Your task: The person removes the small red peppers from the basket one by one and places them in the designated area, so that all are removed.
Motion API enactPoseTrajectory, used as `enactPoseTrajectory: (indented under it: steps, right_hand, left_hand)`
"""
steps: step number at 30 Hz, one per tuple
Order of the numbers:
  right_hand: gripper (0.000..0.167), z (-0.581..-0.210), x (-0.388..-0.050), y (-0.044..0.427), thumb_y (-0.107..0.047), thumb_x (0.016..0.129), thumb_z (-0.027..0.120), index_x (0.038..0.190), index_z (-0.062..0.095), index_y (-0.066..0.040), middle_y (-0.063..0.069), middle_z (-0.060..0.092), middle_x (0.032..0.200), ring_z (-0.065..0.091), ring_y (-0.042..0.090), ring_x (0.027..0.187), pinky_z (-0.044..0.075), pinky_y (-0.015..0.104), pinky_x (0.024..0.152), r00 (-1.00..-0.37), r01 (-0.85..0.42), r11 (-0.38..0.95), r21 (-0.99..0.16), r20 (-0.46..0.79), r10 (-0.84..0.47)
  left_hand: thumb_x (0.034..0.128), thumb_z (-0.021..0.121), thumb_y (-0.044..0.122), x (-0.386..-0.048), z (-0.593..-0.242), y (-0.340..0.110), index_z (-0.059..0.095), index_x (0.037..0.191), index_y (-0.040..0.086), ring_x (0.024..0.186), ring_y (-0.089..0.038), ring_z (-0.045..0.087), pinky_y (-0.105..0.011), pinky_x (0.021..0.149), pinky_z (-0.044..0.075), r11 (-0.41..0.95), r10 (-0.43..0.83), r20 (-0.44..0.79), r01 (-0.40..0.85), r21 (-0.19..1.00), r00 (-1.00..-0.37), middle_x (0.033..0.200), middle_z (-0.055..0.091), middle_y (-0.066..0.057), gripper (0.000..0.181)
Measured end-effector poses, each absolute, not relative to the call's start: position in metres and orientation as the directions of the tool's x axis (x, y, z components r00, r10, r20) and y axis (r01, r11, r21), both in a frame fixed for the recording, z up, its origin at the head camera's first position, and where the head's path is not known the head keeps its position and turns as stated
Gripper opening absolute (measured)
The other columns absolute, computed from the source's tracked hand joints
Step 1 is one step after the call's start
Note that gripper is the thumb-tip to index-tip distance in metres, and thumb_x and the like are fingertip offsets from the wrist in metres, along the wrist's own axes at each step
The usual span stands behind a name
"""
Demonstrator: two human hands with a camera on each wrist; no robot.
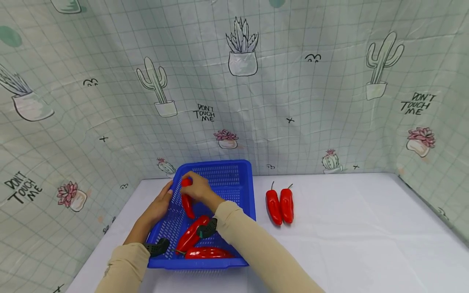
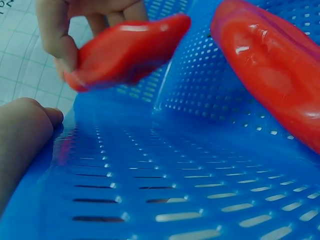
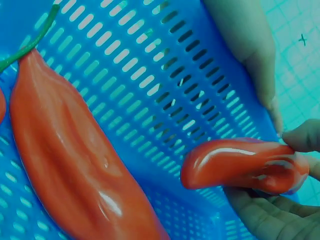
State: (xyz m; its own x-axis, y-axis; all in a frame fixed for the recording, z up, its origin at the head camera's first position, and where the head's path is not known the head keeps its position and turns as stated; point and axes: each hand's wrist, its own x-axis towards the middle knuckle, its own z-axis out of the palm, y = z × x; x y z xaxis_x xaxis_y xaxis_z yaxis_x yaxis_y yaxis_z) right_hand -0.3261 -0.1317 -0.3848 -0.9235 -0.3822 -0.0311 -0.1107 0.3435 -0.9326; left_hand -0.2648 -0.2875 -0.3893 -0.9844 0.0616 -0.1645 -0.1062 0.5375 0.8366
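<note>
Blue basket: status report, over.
Right hand pinches a red pepper over the blue basket. Left hand against its left side. Two other peppers lie inside; nothing visibly in the way.

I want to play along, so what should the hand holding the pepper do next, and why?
Maybe the right hand should lower its red pepper and let go: it holds that over the blue basket, where two other peppers lie, while the left hand touches the basket's side.

On my head feed I saw a pale gridded cloth [image 1: 271,101] hanging behind a white table [image 1: 348,228]. I could make out its printed potted cactus [image 1: 381,67], spiky plant [image 1: 242,49], pink succulent [image 1: 227,139] and black lettering [image 1: 205,113], which read "DON'T TOUCH ME".
</note>
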Motion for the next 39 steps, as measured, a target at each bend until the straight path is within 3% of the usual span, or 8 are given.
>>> enactPoseTrajectory:
  steps: [4,9,16,31,39]
  right_hand:
    - [0.037,-0.381,-0.328,-0.124,-0.008,0.083,0.075,0.118,0.06,-0.011,0.016,0.062,0.113,0.067,0.031,0.09,0.058,0.035,0.054,-0.925,-0.136,0.332,-0.934,0.0,-0.379]
    - [0.042,-0.374,-0.331,-0.113,-0.006,0.084,0.074,0.124,0.063,-0.009,0.018,0.062,0.121,0.068,0.032,0.092,0.059,0.036,0.061,-0.926,-0.134,0.359,-0.924,-0.011,-0.376]
    - [0.048,-0.36,-0.333,-0.1,-0.006,0.086,0.073,0.132,0.061,-0.007,0.02,0.06,0.126,0.069,0.03,0.09,0.06,0.036,0.064,-0.922,-0.106,0.333,-0.937,-0.033,-0.386]
    - [0.052,-0.327,-0.339,-0.083,-0.009,0.09,0.07,0.139,0.055,-0.01,0.02,0.06,0.128,0.069,0.029,0.095,0.06,0.035,0.07,-0.915,-0.124,0.307,-0.944,-0.011,-0.404]
    - [0.058,-0.318,-0.34,-0.073,-0.003,0.088,0.07,0.143,0.051,-0.007,0.023,0.06,0.125,0.068,0.033,0.095,0.06,0.039,0.071,-0.904,-0.121,0.251,-0.96,0.003,-0.427]
  left_hand:
    - [0.1084,0.02,0.036,-0.264,-0.392,-0.29,0.0,0.159,0.013,0.141,-0.052,0.022,-0.065,0.114,0.017,0.534,0.082,-0.141,-0.076,0.842,-0.987,0.159,0.01,-0.031,0.058]
    - [0.1063,0.019,0.045,-0.267,-0.398,-0.295,0.003,0.159,0.015,0.142,-0.053,0.019,-0.066,0.113,0.017,0.553,0.091,-0.096,-0.03,0.833,-0.991,0.159,0.01,-0.031,0.063]
    - [0.1091,0.018,0.025,-0.265,-0.391,-0.289,-0.001,0.158,0.007,0.146,-0.05,0.008,-0.063,0.116,0.01,0.538,0.069,-0.146,-0.087,0.838,-0.987,0.16,0.003,-0.03,0.055]
    - [0.1094,0.018,0.026,-0.263,-0.39,-0.286,-0.001,0.158,0.009,0.14,-0.053,0.023,-0.066,0.112,0.02,0.568,0.059,-0.147,-0.088,0.818,-0.987,0.159,0.007,-0.032,0.055]
    - [0.1094,0.018,0.025,-0.263,-0.39,-0.284,-0.001,0.158,0.009,0.139,-0.053,0.024,-0.066,0.111,0.022,0.572,0.058,-0.141,-0.083,0.816,-0.988,0.159,0.008,-0.032,0.054]
